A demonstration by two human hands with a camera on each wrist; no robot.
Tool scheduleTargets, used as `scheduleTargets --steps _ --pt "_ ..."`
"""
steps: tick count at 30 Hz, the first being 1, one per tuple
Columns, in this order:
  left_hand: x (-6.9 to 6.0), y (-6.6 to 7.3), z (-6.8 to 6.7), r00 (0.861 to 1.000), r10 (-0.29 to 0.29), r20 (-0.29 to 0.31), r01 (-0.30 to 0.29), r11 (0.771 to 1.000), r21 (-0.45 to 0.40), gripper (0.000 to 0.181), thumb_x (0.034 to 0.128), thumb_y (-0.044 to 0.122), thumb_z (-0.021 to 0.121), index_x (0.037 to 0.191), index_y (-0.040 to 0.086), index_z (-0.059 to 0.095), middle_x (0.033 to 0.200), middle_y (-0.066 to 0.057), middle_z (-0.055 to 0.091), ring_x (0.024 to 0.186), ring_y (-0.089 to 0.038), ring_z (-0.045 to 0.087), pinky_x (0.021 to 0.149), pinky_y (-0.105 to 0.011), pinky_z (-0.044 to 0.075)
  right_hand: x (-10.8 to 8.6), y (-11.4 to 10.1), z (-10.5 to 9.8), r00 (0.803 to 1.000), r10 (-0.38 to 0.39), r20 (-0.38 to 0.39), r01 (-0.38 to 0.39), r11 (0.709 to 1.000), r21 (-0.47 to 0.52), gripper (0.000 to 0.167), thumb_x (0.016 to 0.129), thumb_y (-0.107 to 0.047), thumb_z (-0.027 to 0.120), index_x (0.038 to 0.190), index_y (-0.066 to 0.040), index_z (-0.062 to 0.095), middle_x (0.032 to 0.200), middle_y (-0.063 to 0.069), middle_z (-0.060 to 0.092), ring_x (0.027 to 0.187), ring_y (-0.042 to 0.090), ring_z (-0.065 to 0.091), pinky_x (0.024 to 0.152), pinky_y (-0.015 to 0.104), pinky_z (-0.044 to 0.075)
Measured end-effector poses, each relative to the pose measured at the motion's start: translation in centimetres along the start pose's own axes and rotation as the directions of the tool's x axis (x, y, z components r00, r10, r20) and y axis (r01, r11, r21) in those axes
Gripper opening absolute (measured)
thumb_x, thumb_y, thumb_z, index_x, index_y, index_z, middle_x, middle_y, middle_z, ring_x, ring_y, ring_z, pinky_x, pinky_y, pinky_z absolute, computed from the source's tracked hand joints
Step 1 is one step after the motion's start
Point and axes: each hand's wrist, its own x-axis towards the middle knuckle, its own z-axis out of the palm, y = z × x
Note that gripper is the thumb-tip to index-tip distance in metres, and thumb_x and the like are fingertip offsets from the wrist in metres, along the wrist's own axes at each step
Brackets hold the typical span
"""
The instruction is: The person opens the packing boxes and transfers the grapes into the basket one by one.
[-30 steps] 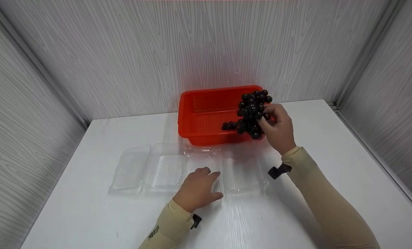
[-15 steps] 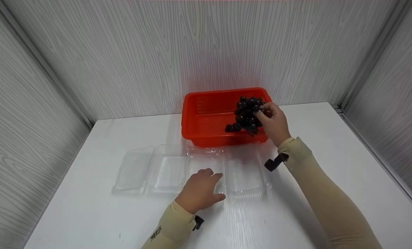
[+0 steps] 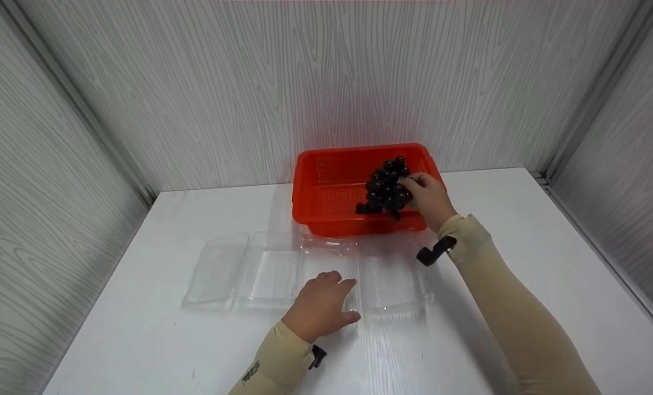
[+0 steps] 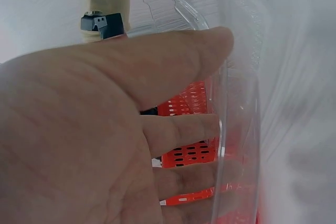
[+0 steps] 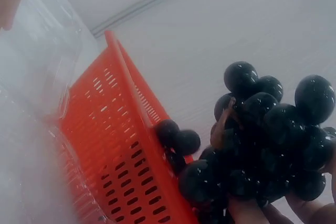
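A bunch of dark grapes [image 3: 386,189] hangs over the front right part of a red basket [image 3: 334,227]. My right hand [image 3: 427,197] pinches the bunch from its right side with thumb and fingers. Up close in the right wrist view, the glossy grapes [image 5: 273,129] overlap the basket's slotted wall [image 5: 113,129]; most fingertips are hidden behind them. My left hand [image 3: 321,307] lies with fingers spread over a clear plastic container [image 3: 331,255]. In the left wrist view its fingers [image 4: 181,129] extend to the container's clear edge [image 4: 223,140]; I cannot tell how firmly they touch.
Open clear containers stand side by side in front of the basket, with a leftmost tray half [image 3: 216,269] and a rightmost one [image 3: 389,282]. All rest on a white table [image 3: 529,230]. Grey wood-grain panels [image 3: 326,77] enclose the back and sides.
My right hand has carried the grapes slightly left and lower, further over the basket. The left hand has stayed in place over the container. The head view has shifted a little.
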Motion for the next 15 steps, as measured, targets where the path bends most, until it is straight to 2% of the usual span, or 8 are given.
scheduleTargets --steps 4,7,11,15 --pt "-0.1 0.2 0.3 1.0 0.022 -0.007 -0.022 1.0 0.001 0.057 0.0883 0.04 0.08 0.135 0.009 0.067 0.119 -0.013 0.068 0.111 -0.031 0.063 0.095 -0.046 0.055 -0.2 0.5 -0.3 0.998 0.044 0.053 -0.045 0.999 0.015 0.038 0.107 -0.037 0.057 0.128 -0.005 0.056 0.13 0.011 0.056 0.115 0.022 0.061 0.1 0.034 0.054" --pt "-0.1 0.2 0.1 1.0 0.027 -0.007 -0.027 1.0 -0.003 0.057 0.0888 0.038 0.079 0.136 0.009 0.067 0.119 -0.013 0.068 0.112 -0.031 0.063 0.096 -0.046 0.055 -0.2 0.6 -0.1 0.996 0.025 0.083 -0.03 0.998 0.057 0.036 0.108 -0.031 0.055 0.13 -0.002 0.055 0.133 0.013 0.055 0.12 0.025 0.058 0.105 0.038 0.052" --pt "0.0 0.1 -0.2 1.0 0.017 0.008 -0.016 1.0 -0.018 0.058 0.0896 0.038 0.079 0.137 0.009 0.066 0.122 -0.014 0.068 0.115 -0.031 0.062 0.099 -0.047 0.054 -0.2 0.4 0.1 0.993 -0.028 0.116 0.017 0.996 0.09 0.028 0.107 -0.024 0.057 0.122 0.0 0.058 0.131 0.02 0.058 0.12 0.029 0.06 0.101 0.037 0.055" --pt "-0.1 0.0 -0.3 1.0 0.018 0.017 -0.018 0.999 -0.028 0.059 0.0893 0.038 0.079 0.138 0.008 0.065 0.121 -0.014 0.067 0.114 -0.032 0.062 0.098 -0.048 0.053 -1.2 0.7 0.3 0.988 -0.089 0.127 0.081 0.994 0.066 0.019 0.106 -0.021 0.06 0.11 -0.002 0.061 0.122 0.025 0.061 0.113 0.033 0.064 0.091 0.035 0.06"
